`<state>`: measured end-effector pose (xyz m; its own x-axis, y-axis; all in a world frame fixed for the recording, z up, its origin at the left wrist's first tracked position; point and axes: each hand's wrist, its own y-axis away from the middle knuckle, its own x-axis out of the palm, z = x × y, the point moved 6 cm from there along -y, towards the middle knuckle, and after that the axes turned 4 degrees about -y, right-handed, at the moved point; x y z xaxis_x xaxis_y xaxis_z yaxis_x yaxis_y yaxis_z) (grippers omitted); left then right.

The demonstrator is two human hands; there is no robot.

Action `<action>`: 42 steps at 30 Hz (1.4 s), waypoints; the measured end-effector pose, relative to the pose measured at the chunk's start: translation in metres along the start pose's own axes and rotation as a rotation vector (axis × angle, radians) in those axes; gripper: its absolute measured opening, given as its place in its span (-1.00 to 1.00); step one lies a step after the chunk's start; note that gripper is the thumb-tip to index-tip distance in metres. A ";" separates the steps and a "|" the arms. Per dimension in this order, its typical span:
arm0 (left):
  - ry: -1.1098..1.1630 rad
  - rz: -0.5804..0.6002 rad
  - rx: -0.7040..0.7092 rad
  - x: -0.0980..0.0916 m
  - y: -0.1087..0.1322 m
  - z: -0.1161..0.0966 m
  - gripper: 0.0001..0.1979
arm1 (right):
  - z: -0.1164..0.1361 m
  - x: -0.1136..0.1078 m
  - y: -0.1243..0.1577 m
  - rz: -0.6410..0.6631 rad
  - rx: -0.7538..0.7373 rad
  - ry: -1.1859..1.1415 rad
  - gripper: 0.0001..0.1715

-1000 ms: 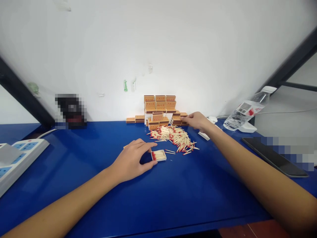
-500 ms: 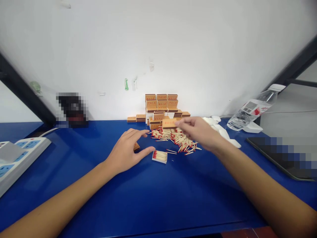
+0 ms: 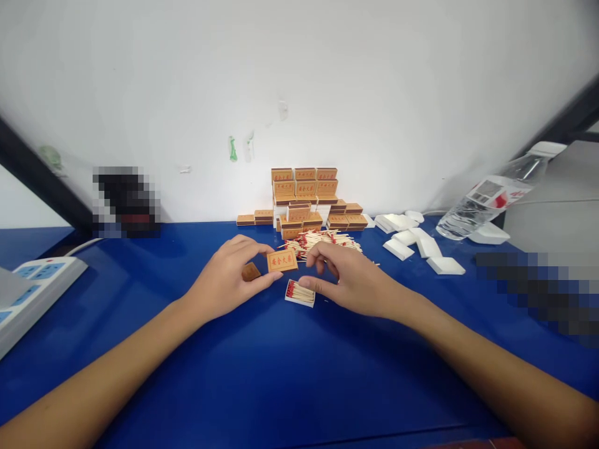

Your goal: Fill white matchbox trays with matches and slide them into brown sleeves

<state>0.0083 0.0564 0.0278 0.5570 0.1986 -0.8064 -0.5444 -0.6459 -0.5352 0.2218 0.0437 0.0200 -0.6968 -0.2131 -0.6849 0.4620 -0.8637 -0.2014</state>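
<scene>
My left hand (image 3: 224, 280) pinches an orange matchbox sleeve (image 3: 282, 260) between thumb and forefinger, just above the blue table (image 3: 290, 374). A small brown box (image 3: 251, 271) lies under that hand's fingers. My right hand (image 3: 350, 280) hovers beside the sleeve with its fingers loosely curled and apart. Its thumb rests at the far edge of an open white tray of red-tipped matches (image 3: 300, 292). Nothing shows inside that hand. Behind both hands lies a loose pile of matches (image 3: 327, 240).
Stacked orange matchboxes (image 3: 304, 190) stand against the white wall. Several empty white trays (image 3: 421, 246) lie to the right, with a tilted water bottle (image 3: 482, 202) beyond them. A power strip (image 3: 32, 287) sits at the left edge.
My right hand took an orange sleeve from the stack and brought it toward me. My left hand now holds it, and my right hand has dropped to the match tray.
</scene>
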 end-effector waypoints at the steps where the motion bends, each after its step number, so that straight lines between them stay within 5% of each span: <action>1: -0.019 0.003 0.008 -0.001 0.000 0.001 -0.69 | 0.001 -0.002 0.002 0.019 -0.025 0.097 -0.60; 8: 0.012 0.065 -0.041 0.000 -0.001 0.006 -0.71 | 0.004 0.005 0.007 0.207 -0.025 0.250 -0.65; 12: 0.032 0.087 -0.037 0.000 -0.002 0.012 -0.70 | 0.003 -0.006 0.005 0.148 -0.072 0.233 -0.78; 17: 0.069 0.084 -0.020 0.001 -0.003 0.020 -0.63 | -0.014 -0.027 -0.001 0.081 -0.050 0.027 -0.68; 29: 0.245 0.156 -0.139 0.004 -0.002 0.020 -0.60 | -0.015 -0.027 -0.004 0.034 0.017 -0.145 -0.62; 42: 0.615 0.079 -0.478 0.006 0.000 0.026 -0.49 | -0.011 -0.034 -0.004 -0.073 0.061 -0.254 -0.56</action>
<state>-0.0050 0.0773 0.0168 0.8512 -0.2154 -0.4785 -0.3460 -0.9160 -0.2031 0.2498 0.0590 0.0368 -0.8460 -0.2504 -0.4708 0.3769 -0.9054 -0.1956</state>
